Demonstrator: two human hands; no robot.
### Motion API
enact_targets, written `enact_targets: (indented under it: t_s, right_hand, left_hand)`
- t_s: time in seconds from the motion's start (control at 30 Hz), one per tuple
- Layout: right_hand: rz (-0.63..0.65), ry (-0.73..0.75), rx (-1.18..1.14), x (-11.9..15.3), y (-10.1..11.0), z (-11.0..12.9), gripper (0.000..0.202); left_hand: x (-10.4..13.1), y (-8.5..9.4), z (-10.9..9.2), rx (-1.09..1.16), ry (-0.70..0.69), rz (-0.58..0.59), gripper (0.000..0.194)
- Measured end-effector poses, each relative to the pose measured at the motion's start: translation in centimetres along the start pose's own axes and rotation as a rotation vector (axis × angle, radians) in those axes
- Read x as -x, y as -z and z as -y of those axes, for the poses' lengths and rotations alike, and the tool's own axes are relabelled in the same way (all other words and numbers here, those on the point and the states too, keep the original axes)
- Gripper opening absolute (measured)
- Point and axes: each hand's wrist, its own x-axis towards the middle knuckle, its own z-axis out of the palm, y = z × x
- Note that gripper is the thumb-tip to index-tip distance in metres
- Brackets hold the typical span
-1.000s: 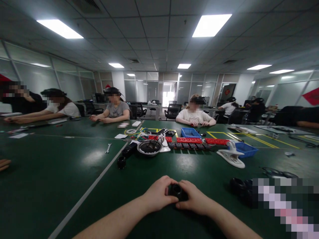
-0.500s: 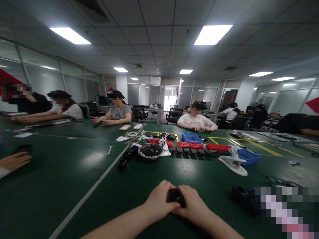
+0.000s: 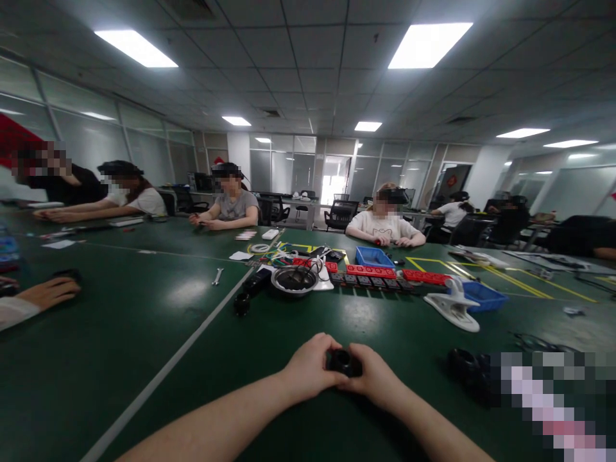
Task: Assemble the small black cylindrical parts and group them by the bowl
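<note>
The person's left hand (image 3: pixel 308 369) and right hand (image 3: pixel 374 375) are bare from the fingers (image 3: pixel 323 340) back past the wrists (image 3: pixel 285 387). Behind the fingers, the left forearm (image 3: pixel 216 420) and right forearm (image 3: pixel 433 418) are uncovered as well, broadening away from the slimmer wrists.

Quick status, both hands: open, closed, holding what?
Left hand: closed, holding the left side of a black, rounded piece with a round hole.
Right hand: closed, holding that piece's right side.

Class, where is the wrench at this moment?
In the head view, the wrench lies left of centre on the green table, left of the pale strip.
</note>
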Motion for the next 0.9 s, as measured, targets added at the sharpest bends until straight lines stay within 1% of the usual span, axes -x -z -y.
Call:
enact_targets:
  t_s: [0.07,0.1,0.13,0.17,0.23,0.27,0.33,0.4,0.43,0.5,0.53,0.6,0.67,0.73,0.8,0.9]
  right_hand:
    - [-0.098,-0.004,0.138,0.1,-0.4,0.3,0.036]
    - [-0.117,0.007,0.166,0.2,-0.4,0.4,0.038]
    - [-0.106,0.03,0.157,0.2,-0.2,0.5,0.042]
    - [-0.066,0.062,0.115,0.2,0.0,0.4,0.048]
    - [0.064,0.132,-0.032,0.2,0.9,0.2,0.059]
    - [0.134,0.155,-0.111,0.1,1.4,0.0,0.058]
    - [0.234,0.17,-0.234,-0.1,2.3,-0.3,0.043]
    - [0.273,0.161,-0.304,-0.2,2.7,-0.6,0.029]
    - [0.276,0.149,-0.323,-0.2,2.7,-0.6,0.027]
    - [0.251,0.112,-0.31,-0.2,2.2,-0.6,0.03]
    - [0.217,0.086,-0.266,-0.2,1.8,-0.4,0.032]
    - [0.105,0.037,-0.107,0.0,0.9,0.0,0.035]
    - [-0.033,0.027,0.089,0.1,0.1,0.5,0.034]
    - [-0.116,0.058,0.22,0.2,-0.3,0.9,0.033]
    - [-0.099,0.117,0.228,0.3,0.0,0.8,0.038]
    - [0.062,0.192,0.065,0.1,1.0,0.1,0.051]
  left_hand:
    - [0.2,-0.1,-0.2,-0.059,0.009,-0.062,0.039]
    - [0.2,-0.1,-0.3,-0.072,0.007,-0.071,0.038]
    - [0.2,0.0,-0.4,-0.071,0.003,-0.064,0.037]
    - [0.2,0.1,-0.4,-0.058,-0.006,-0.04,0.036]
    - [0.1,0.4,-0.3,-0.005,-0.025,0.029,0.035]
    - [0.1,0.6,-0.2,0.027,-0.034,0.066,0.035]
    - [-0.1,0.7,0.0,0.09,-0.046,0.12,0.036]
    - [-0.2,0.7,0.2,0.132,-0.057,0.152,0.037]
    - [-0.3,0.6,0.2,0.14,-0.061,0.163,0.038]
    - [-0.3,0.3,0.3,0.129,-0.055,0.17,0.039]
    - [-0.3,0.2,0.3,0.106,-0.041,0.152,0.04]
    - [-0.2,-0.1,0.1,0.035,0.0,0.062,0.04]
    - [0.0,-0.3,-0.2,-0.039,0.027,-0.032,0.038]
    - [0.1,-0.3,-0.5,-0.08,0.028,-0.062,0.034]
    - [0.2,0.1,-0.7,-0.087,0.01,-0.031,0.032]
    - [0.2,0.8,-0.7,-0.063,-0.022,0.046,0.033]
